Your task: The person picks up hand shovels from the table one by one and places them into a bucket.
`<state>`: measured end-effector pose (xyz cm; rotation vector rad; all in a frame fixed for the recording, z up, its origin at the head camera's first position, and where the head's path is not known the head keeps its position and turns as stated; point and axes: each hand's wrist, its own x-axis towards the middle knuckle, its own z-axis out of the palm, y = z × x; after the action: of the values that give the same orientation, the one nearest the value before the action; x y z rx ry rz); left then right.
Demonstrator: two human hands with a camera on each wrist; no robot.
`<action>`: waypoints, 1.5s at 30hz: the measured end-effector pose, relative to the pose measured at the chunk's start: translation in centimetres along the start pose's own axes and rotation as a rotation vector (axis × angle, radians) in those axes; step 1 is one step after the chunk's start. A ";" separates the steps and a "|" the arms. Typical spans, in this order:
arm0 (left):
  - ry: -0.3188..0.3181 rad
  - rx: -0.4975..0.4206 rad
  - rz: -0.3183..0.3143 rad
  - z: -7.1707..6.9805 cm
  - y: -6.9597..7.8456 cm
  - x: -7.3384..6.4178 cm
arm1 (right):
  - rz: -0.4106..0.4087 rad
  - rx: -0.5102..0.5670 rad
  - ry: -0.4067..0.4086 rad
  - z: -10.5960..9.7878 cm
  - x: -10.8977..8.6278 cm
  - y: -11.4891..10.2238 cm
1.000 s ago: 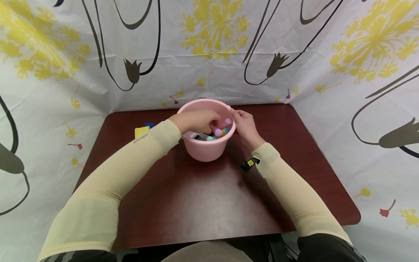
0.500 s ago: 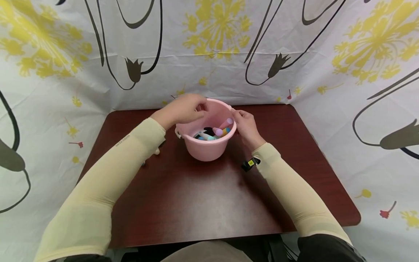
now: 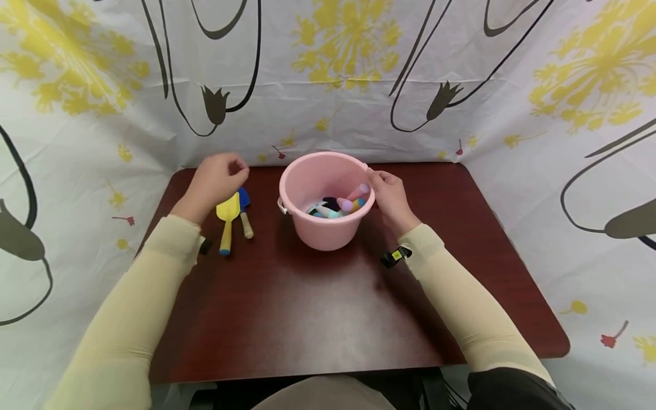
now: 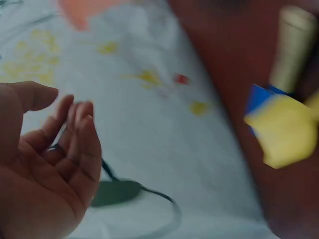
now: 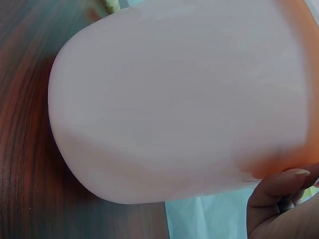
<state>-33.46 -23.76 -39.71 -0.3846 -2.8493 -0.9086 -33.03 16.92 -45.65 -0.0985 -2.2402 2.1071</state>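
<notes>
A pink bucket (image 3: 327, 232) stands upright on the table, with several pastel and coloured cylinders (image 3: 344, 205) and a dark item lying in its bottom. My right hand (image 3: 392, 199) pinches the bucket's rim at its right side; the right wrist view shows that hand (image 5: 286, 201) with the thumb against the upper edge. Away to the left, my left hand (image 3: 215, 181) hovers with loosely curled fingers and holds nothing. Just below it lie a yellow toy shovel (image 3: 228, 208) and a small blue trowel (image 3: 244, 197) with a pale handle. Both tools appear blurred in the left wrist view.
The dark red-brown table (image 3: 328, 319) has rounded corners. A white cloth (image 3: 328, 122) with yellow and grey flower prints hangs close behind it and at both sides. The bucket's white handle joint (image 3: 282, 206) juts out at its left.
My left hand has come up out of the bucket, empty, and moved left to above the shovel and trowel. The right hand keeps its hold on the rim.
</notes>
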 end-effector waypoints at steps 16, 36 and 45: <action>-0.269 0.114 -0.431 3.5 -8.9 -6.7 | -0.014 -0.013 0.019 0.0 0.1 0.0; -0.348 0.049 -0.491 5.7 -9.3 -8.2 | 0.001 0.028 0.032 0.1 -0.2 0.2; -0.306 0.043 -0.490 6.4 -9.8 -8.2 | -0.005 0.019 0.030 0.2 -0.1 0.1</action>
<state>-28.60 -29.43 -51.93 0.2159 -3.3142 -0.9206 -32.91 16.70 -45.76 -0.1227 -2.2005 2.1093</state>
